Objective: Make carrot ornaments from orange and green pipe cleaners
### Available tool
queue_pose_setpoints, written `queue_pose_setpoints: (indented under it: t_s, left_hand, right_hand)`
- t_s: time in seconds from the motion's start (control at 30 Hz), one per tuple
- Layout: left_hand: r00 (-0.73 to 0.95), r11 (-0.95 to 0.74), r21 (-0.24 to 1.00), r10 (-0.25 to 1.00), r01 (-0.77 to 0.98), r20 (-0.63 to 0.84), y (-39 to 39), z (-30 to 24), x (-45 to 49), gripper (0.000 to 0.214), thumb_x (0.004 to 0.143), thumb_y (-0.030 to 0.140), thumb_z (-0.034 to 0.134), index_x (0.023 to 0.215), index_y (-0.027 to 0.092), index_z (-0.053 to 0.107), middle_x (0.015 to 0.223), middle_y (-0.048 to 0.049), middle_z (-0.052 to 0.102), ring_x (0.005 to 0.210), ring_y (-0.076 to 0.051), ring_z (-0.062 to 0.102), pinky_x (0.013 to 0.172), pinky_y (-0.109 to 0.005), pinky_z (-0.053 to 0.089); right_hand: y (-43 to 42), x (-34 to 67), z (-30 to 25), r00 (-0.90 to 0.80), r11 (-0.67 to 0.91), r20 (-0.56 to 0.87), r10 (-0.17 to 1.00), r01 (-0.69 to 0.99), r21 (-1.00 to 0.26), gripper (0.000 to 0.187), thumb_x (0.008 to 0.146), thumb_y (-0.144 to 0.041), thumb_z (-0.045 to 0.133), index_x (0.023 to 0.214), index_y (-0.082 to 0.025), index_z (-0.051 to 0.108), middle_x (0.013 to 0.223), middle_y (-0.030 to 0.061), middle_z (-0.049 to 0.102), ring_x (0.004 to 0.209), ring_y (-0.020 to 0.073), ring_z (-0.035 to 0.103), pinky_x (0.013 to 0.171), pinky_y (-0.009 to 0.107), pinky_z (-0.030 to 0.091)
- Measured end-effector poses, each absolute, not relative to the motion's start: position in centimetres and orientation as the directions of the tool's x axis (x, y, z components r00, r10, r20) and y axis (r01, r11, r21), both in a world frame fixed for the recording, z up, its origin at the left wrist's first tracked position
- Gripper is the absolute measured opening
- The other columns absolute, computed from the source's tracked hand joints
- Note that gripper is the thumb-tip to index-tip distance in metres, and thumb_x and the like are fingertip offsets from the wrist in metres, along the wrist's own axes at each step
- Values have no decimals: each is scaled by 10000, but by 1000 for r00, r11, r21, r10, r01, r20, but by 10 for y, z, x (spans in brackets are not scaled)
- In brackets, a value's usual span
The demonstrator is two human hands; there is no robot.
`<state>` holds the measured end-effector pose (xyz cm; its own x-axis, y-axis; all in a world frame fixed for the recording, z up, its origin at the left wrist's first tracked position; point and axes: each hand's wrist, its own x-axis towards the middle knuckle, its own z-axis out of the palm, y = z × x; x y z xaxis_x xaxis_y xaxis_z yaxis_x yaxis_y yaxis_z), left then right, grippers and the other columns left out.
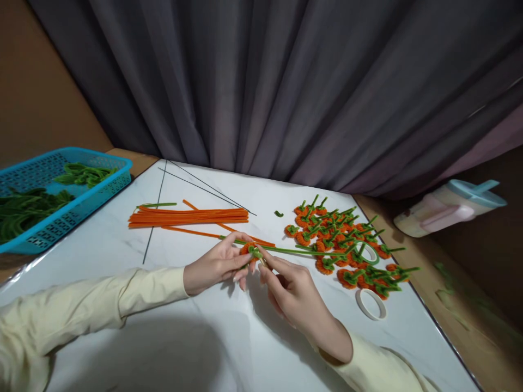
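My left hand [223, 260] pinches a small orange chenille-stem pumpkin [246, 249] with green at its top. My right hand [292, 283] meets it from the right, its fingers closed on a slim brownish-gold tool [265, 263] that is mostly hidden. The tool's tip is close to the green top; whether they touch I cannot tell. A long green chenille stem [298, 251] runs right from near the fingertips to the finished pumpkins. Just behind my left hand lies a bundle of orange chenille stems [188, 216], with a few loose ones beside it.
Many orange pumpkins with green stalks [327, 231] cover the table's right side. Two tape rolls, one white [371, 304] and one green-edged [368, 252], lie among them. Thin dark wires [204, 189] lie at the back. A blue basket [81, 218] with green pieces stands left, a tumbler [449, 207] right.
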<state>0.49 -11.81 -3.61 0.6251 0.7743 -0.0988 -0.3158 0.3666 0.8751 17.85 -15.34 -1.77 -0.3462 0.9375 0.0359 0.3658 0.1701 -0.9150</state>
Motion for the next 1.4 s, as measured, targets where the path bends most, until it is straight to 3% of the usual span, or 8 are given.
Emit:
queue_pose_setpoints:
  t_s: [0.17, 0.3, 0.4, 0.57, 0.7, 0.8, 1.03, 1.4]
  left_hand:
    - [549, 348, 916, 814, -201, -189, -114, -42, 2, 299, 828, 302, 584, 1053, 169, 440, 666, 21, 567, 498, -64, 522, 507, -183, 448]
    - [492, 345, 914, 847, -213, -204, -107, -47, 0, 242, 838, 262, 571, 1036, 150, 487, 628, 24, 541, 523, -71, 532, 523, -173, 450]
    - [496, 533, 760, 806, -373, -322, -97, -49, -3, 130, 846, 171, 544, 965, 120, 536, 760, -25, 565, 514, -30, 481, 517, -136, 457]
    - [627, 767, 453, 637, -455, -449, -82, -50, -10, 148, 893, 134, 424, 878, 75, 560, 728, -37, 522, 405, 10, 330, 457, -99, 436]
    - [717, 786, 524, 568, -328, -404, -83, -52, -11, 143, 870, 128, 446, 868, 66, 575, 698, -38, 516, 385, 10, 296, 380, -97, 348]
    - [774, 786, 571, 507, -236, -378, -85, -53, -11, 138, 851, 141, 477, 904, 78, 587, 688, -31, 517, 389, 6, 290, 371, -103, 305]
    - [806, 796, 600, 407, -83, -430, -87, -52, -12, 102, 796, 197, 571, 790, 96, 589, 606, -8, 508, 374, 4, 227, 346, -115, 227]
    - [776, 729, 680, 387, 73, -498, -93, -43, -9, 200, 751, 243, 640, 886, 119, 561, 543, 34, 508, 350, 3, 202, 320, -116, 239]
  right_hand:
    - [-152, 177, -20, -325, -142, -197, 925, 186, -972, 578, 884, -373, 467, 1400, -253, 238, 728, -35, 541, 303, 28, 354, 263, 158, 259]
    - [-153, 175, -30, -325, -260, -244, 914, -7, -966, 653, 865, -418, 487, 1393, -309, 118, 816, -23, 564, 314, 48, 420, 239, 154, 276]
    - [-150, 177, -44, -250, -129, -124, 960, -1, -992, 564, 864, -424, 490, 1343, -263, 238, 742, -35, 561, 314, 41, 387, 269, 152, 272]
    - [-137, 185, -62, -156, 147, 102, 983, 312, -939, 361, 882, -352, 474, 1185, -157, 450, 690, -9, 559, 469, 75, 455, 430, 188, 383]
    - [-136, 188, -61, -176, 361, 316, 932, 514, -778, 275, 900, -263, 451, 1157, -179, 499, 920, 64, 585, 773, 152, 561, 679, 277, 473]
    - [-140, 187, -55, -258, 562, 508, 822, 512, -650, 241, 895, -188, 448, 1127, -193, 514, 1094, 103, 534, 1021, 203, 508, 850, 358, 445]
    - [-140, 187, -53, -417, 716, 582, 698, 377, -587, 189, 881, -96, 428, 1004, -205, 522, 969, 78, 560, 907, 183, 526, 759, 339, 471]
    - [-140, 191, -58, -558, 827, 613, 559, 333, -452, 245, 867, -24, 345, 1004, -160, 496, 919, 101, 556, 843, 179, 503, 700, 332, 482]
